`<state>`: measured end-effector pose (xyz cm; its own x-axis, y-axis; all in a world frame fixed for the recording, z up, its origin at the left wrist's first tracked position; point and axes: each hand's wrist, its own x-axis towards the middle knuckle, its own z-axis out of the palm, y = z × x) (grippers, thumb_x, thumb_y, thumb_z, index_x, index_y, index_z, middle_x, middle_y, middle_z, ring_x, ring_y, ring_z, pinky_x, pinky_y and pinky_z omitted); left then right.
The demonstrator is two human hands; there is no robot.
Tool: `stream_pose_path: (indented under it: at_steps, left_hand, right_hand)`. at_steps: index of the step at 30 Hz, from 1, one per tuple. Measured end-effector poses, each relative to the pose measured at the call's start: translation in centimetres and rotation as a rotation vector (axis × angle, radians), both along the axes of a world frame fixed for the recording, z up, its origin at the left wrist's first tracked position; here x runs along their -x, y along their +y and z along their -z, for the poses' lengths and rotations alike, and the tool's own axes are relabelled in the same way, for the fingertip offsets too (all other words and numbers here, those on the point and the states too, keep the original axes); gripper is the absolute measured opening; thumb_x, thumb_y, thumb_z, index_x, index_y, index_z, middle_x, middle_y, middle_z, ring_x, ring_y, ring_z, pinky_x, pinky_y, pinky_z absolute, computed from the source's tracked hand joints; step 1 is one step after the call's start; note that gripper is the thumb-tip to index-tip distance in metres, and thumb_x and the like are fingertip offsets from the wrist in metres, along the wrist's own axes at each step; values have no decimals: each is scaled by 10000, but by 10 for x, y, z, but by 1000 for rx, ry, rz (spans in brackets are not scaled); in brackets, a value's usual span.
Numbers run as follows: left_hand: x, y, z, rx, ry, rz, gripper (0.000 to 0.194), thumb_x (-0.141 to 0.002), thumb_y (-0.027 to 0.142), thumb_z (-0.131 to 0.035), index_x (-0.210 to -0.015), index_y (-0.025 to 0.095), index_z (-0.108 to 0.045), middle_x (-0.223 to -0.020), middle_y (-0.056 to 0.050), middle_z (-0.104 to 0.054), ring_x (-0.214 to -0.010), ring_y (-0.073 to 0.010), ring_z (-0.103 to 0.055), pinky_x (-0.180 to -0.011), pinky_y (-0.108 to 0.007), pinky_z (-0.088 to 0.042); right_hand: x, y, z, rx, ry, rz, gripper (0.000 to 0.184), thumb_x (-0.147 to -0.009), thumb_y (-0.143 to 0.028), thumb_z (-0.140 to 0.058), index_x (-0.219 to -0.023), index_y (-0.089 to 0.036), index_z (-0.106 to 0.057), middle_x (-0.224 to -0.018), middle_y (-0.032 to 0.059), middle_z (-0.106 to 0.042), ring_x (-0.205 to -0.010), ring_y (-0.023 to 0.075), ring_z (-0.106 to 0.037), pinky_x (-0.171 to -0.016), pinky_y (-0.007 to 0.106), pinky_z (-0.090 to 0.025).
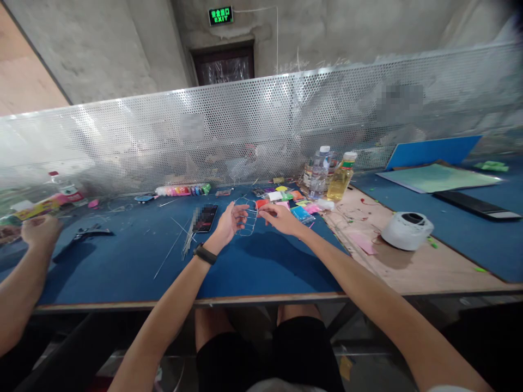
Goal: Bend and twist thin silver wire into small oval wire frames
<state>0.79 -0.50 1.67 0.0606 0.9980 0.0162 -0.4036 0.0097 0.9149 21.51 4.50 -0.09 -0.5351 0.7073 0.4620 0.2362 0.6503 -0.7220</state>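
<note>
Both my arms reach out over a blue mat on the table (122, 261). My left hand (231, 220), with a black band on its wrist, is closed on the left side of a small thin wire frame (246, 220). My right hand (280, 218) pinches the same frame from the right. The frame hangs just above the mat between the two hands. Straight loose wires (180, 239) lie on the mat to the left, beside a dark phone (205, 218).
Small coloured packets (292, 201) and two bottles (330, 174) stand beyond my hands. A white tape roll (406, 230) lies on bare wood at right. A perforated metal screen (245, 130) backs the table. Another person's hand (38, 231) works at far left near black pliers (87, 234).
</note>
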Motion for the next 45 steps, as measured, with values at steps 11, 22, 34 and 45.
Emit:
stream_pose_path:
  at_steps: [11,22,34,45]
  left_hand:
    - [3,0,0,-80,-51,67,450,-935,436,-403,-1036,87,-669,-755,-66,-607,-608,-130,-546,-460,-232,-392]
    - [2,3,4,-84,-26,65,438,-941,455,-402,-1021,107,-656,-758,-61,-591,-614,-131,-546,-483,-222,-412]
    - [-2,2,10,17,7,152,515,-968,489,-341,-1042,105,-676,-722,-67,-608,-588,-135,-552,-500,-243,-424]
    - [1,4,14,30,31,212,709,-917,666,-276,-1072,111,-691,-678,-51,-555,-543,-130,-509,-474,-243,-398]
  right_hand:
    - [3,-8,-9,14,74,4,241,-943,-416,-487,-1021,-224,-611,-1058,66,-657,-628,134,-624,-644,324,-518]
    - [1,-3,-4,-90,-39,74,264,-970,-434,-427,-970,-224,-589,-793,20,-648,-634,156,-618,-644,308,-475]
    - [5,-14,-9,-75,30,104,297,-989,-455,-362,-998,-215,-537,-791,39,-652,-593,150,-583,-599,301,-460]
    - [7,-15,-12,112,142,16,294,-949,-477,-448,-1013,-213,-563,-877,63,-661,-690,174,-650,-541,296,-489]
